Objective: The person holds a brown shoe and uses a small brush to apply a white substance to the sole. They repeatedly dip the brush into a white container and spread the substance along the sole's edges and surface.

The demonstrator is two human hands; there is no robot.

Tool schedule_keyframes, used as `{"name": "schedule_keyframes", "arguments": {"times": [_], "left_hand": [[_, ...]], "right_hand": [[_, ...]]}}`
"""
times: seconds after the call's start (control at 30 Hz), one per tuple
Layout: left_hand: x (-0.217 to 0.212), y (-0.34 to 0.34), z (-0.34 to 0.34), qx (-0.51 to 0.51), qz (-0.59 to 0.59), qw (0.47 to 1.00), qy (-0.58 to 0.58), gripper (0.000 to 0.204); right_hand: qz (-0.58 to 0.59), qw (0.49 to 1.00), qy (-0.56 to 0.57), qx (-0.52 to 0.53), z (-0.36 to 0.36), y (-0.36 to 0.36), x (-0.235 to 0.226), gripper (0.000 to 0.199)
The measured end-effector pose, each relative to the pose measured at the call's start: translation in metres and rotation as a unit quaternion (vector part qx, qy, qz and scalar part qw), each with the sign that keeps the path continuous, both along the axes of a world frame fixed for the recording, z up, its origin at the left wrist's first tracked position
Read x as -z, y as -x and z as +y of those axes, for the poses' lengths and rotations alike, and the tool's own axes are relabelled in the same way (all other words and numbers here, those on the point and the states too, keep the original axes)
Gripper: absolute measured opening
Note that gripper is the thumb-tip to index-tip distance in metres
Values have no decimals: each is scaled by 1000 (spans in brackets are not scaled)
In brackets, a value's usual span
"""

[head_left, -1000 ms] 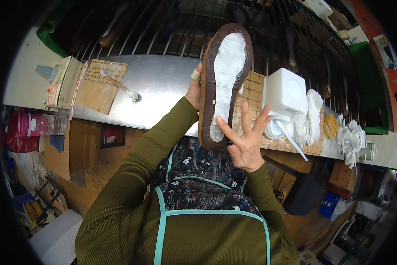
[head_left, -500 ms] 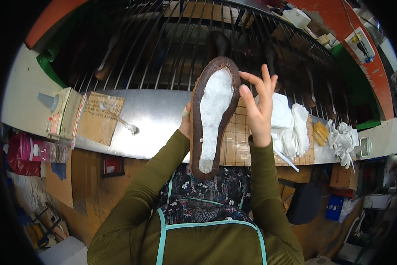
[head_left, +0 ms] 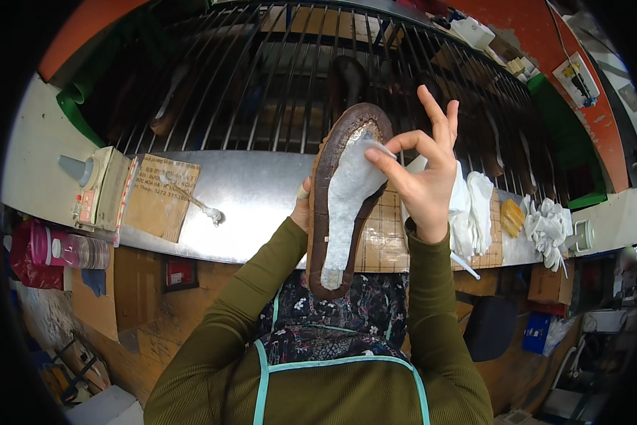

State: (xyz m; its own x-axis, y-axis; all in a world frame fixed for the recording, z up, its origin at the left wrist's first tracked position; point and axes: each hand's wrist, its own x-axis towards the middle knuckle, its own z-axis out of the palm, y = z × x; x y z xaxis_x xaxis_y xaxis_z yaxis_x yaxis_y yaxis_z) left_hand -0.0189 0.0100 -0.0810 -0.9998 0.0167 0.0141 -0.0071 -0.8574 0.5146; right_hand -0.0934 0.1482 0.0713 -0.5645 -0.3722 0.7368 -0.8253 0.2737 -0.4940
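Note:
A brown shoe (head_left: 321, 205) is held up in front of me with its underside facing me. My left hand (head_left: 303, 207) grips it from the left; most of its fingers are hidden behind the shoe. A whitish felt-like filler piece (head_left: 349, 182) lies along the middle of the underside. Between thumb and forefinger, my right hand (head_left: 426, 170) pinches the upper edge of this filler, lifting it off. Beneath the lifted end a glossy, rough patch shows. The other right fingers are spread upward.
Brown shoes (head_left: 349, 79) stand among the metal rollers (head_left: 283, 92) beyond the steel ledge (head_left: 254, 177). At left lies cardboard (head_left: 161, 195) with a smeared brush (head_left: 208, 211). White gloves (head_left: 547, 223), white cloths (head_left: 479, 212) and a yellow block (head_left: 512, 217) lie at right.
My right hand has closed from open fingers beside the shoe into a pinch on the filler's upper end, which is now peeled up. The shoe has shifted slightly down and right.

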Motion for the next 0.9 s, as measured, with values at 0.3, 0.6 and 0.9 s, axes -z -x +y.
{"name": "schedule_keyframes", "arguments": {"times": [0.3, 0.6, 0.9], "left_hand": [[3, 3, -1, -9, 10, 1000, 26, 92], [2, 2, -2, -4, 1, 999, 37, 76], [-3, -5, 1, -7, -7, 997, 83, 47]], "right_hand": [[-89, 994, -21, 64, -8, 15, 18, 26], [-181, 983, -15, 23, -9, 34, 17, 36], [-164, 967, 94, 172, 78, -32, 43, 29]]}}
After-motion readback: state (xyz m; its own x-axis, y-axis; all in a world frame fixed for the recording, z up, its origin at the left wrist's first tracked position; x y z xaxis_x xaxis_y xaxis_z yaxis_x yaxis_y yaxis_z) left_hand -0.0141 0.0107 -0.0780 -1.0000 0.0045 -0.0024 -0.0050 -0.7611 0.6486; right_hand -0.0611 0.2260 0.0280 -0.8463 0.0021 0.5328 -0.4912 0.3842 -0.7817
